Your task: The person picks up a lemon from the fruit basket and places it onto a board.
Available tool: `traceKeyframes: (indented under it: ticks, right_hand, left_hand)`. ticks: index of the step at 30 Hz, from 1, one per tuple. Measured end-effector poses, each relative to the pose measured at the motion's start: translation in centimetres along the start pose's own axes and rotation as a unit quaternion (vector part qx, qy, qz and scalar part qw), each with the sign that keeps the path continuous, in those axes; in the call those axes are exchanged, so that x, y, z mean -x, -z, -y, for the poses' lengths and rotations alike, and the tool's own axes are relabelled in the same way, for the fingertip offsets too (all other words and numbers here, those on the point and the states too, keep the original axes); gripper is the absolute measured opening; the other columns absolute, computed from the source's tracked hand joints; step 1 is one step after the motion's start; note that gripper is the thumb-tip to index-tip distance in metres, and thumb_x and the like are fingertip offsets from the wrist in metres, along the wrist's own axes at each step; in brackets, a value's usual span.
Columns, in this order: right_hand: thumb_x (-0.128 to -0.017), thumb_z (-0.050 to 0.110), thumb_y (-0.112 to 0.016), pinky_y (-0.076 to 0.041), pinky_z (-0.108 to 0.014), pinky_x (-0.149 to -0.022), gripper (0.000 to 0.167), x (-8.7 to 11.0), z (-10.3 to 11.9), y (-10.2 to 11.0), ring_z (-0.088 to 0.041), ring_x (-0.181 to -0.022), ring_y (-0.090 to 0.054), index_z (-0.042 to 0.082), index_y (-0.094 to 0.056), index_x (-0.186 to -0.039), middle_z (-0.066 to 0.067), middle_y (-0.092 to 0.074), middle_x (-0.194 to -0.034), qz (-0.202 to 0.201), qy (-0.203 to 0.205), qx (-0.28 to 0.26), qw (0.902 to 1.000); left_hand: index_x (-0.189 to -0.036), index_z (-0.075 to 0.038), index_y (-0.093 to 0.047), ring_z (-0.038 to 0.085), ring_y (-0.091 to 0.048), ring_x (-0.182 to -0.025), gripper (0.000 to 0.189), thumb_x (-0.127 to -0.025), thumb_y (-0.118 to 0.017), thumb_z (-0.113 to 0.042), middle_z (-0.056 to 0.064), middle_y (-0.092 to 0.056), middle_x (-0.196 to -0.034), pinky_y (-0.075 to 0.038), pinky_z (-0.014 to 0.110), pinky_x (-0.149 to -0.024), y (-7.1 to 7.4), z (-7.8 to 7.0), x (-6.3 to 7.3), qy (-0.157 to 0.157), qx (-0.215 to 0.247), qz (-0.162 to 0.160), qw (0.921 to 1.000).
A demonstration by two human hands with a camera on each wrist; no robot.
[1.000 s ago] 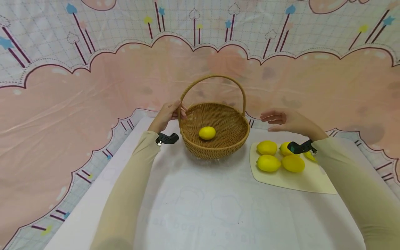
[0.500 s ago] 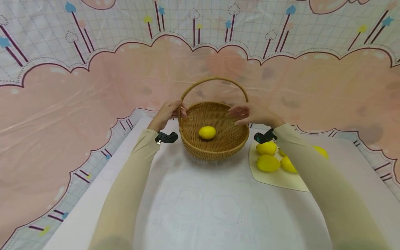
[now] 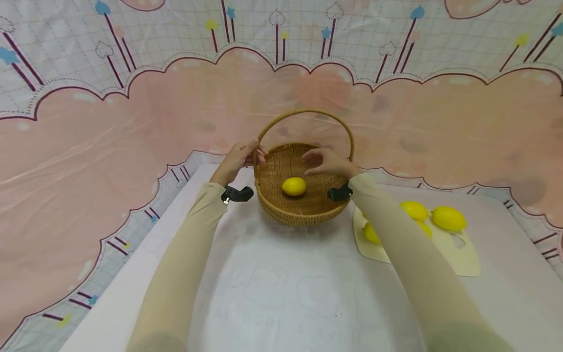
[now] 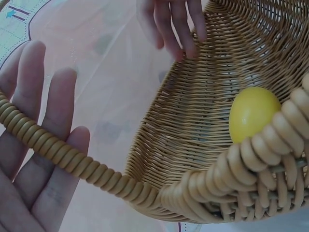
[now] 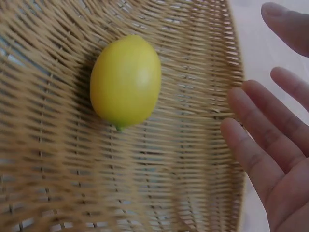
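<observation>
A brown wicker basket (image 3: 303,215) with a tall arched handle stands on the table, holding one yellow lemon (image 3: 293,187) that lies on its woven bottom. At the handle's left side, my left hand (image 3: 237,159) holds on, thumb in front and fingers behind. In the left wrist view the handle (image 4: 63,154) crosses those fingers, while the thumb is out of sight. My right hand (image 3: 327,163) hovers over the basket's right half, fingers loosely spread with nothing in them. The right wrist view shows the lemon (image 5: 126,81) apart from the right hand (image 5: 275,154).
Right of the basket, a cream cutting board (image 3: 462,264) bears several more lemons (image 3: 448,218), partly hidden by my right sleeve. A patterned pink cloth (image 3: 193,112) rises behind the white table (image 3: 272,288).
My right hand has moved left from above the cutting board to over the basket. The left hand stays at the handle, and the lemon in the basket has not moved.
</observation>
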State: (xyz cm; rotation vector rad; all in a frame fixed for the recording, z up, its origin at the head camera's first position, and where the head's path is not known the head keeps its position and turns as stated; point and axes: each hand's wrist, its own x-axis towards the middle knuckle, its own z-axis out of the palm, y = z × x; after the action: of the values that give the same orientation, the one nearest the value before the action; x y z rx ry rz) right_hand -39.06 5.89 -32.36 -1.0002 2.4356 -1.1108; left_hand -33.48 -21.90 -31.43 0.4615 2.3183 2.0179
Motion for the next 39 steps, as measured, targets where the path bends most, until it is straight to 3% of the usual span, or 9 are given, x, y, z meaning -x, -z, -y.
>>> traceKeyframes:
  ticks: [4, 8, 14, 18, 24, 31, 39]
  right_hand:
    - [-0.087, 0.012, -0.068, -0.043, -0.043, -0.102, 0.049, -0.5, 0.2, -0.6, -0.035, -0.122, -0.051, -0.003, -0.049, -0.130, -0.024, -0.051, -0.132, -0.002, -0.018, -0.013, 0.9997]
    - [-0.086, 0.011, -0.068, -0.042, -0.042, -0.103, 0.050, -1.6, -1.0, -1.2, -0.034, -0.122, -0.051, -0.004, -0.049, -0.130, -0.023, -0.053, -0.131, -0.009, -0.024, -0.033, 0.9991]
    - [-0.087, 0.012, -0.068, -0.043, -0.040, -0.103, 0.049, -1.9, -1.7, -2.1, -0.033, -0.121, -0.052, -0.004, -0.049, -0.129, -0.023, -0.054, -0.130, -0.018, -0.030, -0.034, 0.9988]
    - [-0.086, 0.011, -0.068, -0.042, -0.042, -0.104, 0.048, -1.8, -1.5, -2.5, -0.033, -0.120, -0.052, -0.005, -0.050, -0.128, -0.024, -0.053, -0.129, -0.015, -0.035, -0.022, 0.9990]
    - [-0.084, 0.013, -0.070, -0.040, -0.044, -0.105, 0.051, -1.9, -1.4, -3.0, -0.033, -0.122, -0.051, -0.003, -0.050, -0.129, -0.021, -0.053, -0.131, -0.003, -0.051, 0.004, 0.9987]
    - [-0.083, 0.013, -0.071, -0.041, -0.044, -0.104, 0.053, -1.9, -1.7, -3.5, -0.033, -0.122, -0.051, 0.000, -0.051, -0.130, -0.019, -0.054, -0.131, 0.012, -0.072, 0.051, 0.9961]
    - [-0.083, 0.010, -0.070, -0.042, -0.045, -0.104, 0.056, -2.0, -2.3, -3.8, -0.035, -0.124, -0.049, 0.000, -0.047, -0.133, -0.022, -0.051, -0.134, 0.041, -0.090, 0.054, 0.9936]
  left_hand:
    - [-0.097, 0.006, -0.061, 0.010, -0.065, -0.070, 0.046, -0.102, -0.037, -0.033, -0.008, -0.065, -0.067, -0.053, 0.026, -0.077, -0.2, -0.2, 0.1, 0.001, 0.001, 0.002, 1.0000]
    - [-0.094, 0.000, -0.063, 0.011, -0.065, -0.070, 0.044, -0.102, -0.036, -0.034, -0.008, -0.065, -0.066, -0.053, 0.027, -0.076, 0.0, 0.1, -0.1, 0.006, -0.002, 0.000, 1.0000]
    - [-0.095, 0.000, -0.062, 0.011, -0.064, -0.070, 0.044, -0.102, -0.034, -0.033, -0.007, -0.065, -0.066, -0.053, 0.028, -0.076, -0.1, 0.0, 0.0, 0.008, -0.005, 0.002, 1.0000]
    - [-0.091, -0.004, -0.063, 0.010, -0.064, -0.069, 0.043, -0.101, -0.036, -0.035, -0.007, -0.065, -0.066, -0.053, 0.027, -0.076, -0.1, 0.0, -0.1, 0.010, -0.005, 0.001, 0.9999]
    - [-0.091, 0.001, -0.062, 0.012, -0.064, -0.070, 0.046, -0.102, -0.036, -0.035, -0.007, -0.065, -0.066, -0.054, 0.030, -0.079, -0.1, 0.1, -0.1, 0.008, -0.007, -0.007, 0.9999]
    - [-0.080, -0.011, -0.063, 0.012, -0.064, -0.068, 0.041, -0.102, -0.036, -0.034, -0.007, -0.064, -0.065, -0.054, 0.027, -0.075, -0.4, 0.0, 0.1, -0.003, -0.003, -0.009, 0.9999]
    - [-0.077, -0.015, -0.063, 0.013, -0.064, -0.068, 0.041, -0.101, -0.039, -0.037, -0.008, -0.064, -0.065, -0.054, 0.027, -0.075, -0.4, 0.2, 0.2, -0.010, -0.005, -0.010, 0.9999]
